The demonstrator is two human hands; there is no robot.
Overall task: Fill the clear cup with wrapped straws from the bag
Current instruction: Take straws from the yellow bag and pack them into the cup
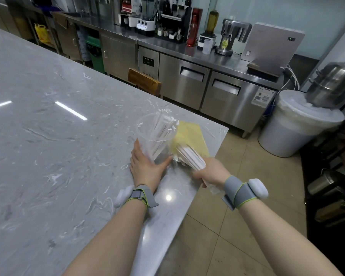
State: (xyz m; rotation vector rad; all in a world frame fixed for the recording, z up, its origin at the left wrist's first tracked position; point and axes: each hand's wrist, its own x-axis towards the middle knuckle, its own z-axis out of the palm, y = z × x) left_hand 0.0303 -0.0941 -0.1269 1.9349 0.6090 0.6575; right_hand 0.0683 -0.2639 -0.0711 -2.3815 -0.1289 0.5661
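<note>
A clear plastic cup stands near the right corner of the marble counter, with several white wrapped straws leaning inside it. My left hand wraps around the cup's base from the near side. My right hand grips a bundle of wrapped straws, tips pointing up and left toward the cup. A crinkled clear bag pokes out below that hand; I cannot tell whether the bundle is still inside it.
A yellow cloth lies on the counter behind the cup, by the right edge. Beyond the edge are tiled floor, steel cabinets, a white bucket with a steel pot, and a wooden stool.
</note>
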